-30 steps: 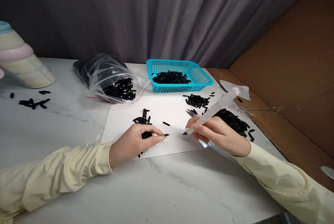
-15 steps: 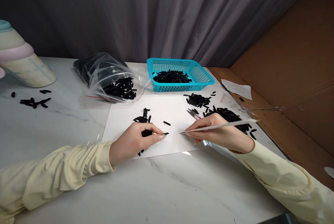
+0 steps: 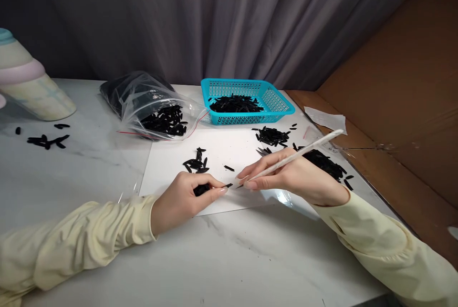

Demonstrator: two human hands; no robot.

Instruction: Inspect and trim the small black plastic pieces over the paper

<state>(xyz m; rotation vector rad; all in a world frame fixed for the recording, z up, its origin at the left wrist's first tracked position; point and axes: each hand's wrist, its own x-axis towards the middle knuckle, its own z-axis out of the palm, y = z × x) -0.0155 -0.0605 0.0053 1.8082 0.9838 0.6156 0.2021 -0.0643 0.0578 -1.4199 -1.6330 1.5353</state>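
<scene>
Between thumb and forefinger, my left hand (image 3: 184,198) pinches a small slender black piece (image 3: 229,185), its end poking out past the fingertips. My right hand (image 3: 293,178) grips a long white pen-like tool (image 3: 307,148) with a thin dark point. That point is just right of the held piece, with a slight gap between them. One loose black piece (image 3: 229,168) lies on the white sheet (image 3: 229,145) beyond the fingertips. Behind and under my left hand is a small cluster of similar pieces (image 3: 196,163). A pointed metal tip (image 3: 264,151) shows beyond my right hand; the rest is hidden.
At the back stand a blue basket (image 3: 246,118) of black pieces and an open zip bag (image 3: 134,123) of more. Piles (image 3: 272,136) lie at right, strays (image 3: 48,141) at left near a tumbler (image 3: 46,95). A cardboard wall (image 3: 400,68) borders the right.
My right hand has moved left with the white tool, bringing its point close to the piece in my left hand. The tool's back end now tilts higher. My left hand has barely moved.
</scene>
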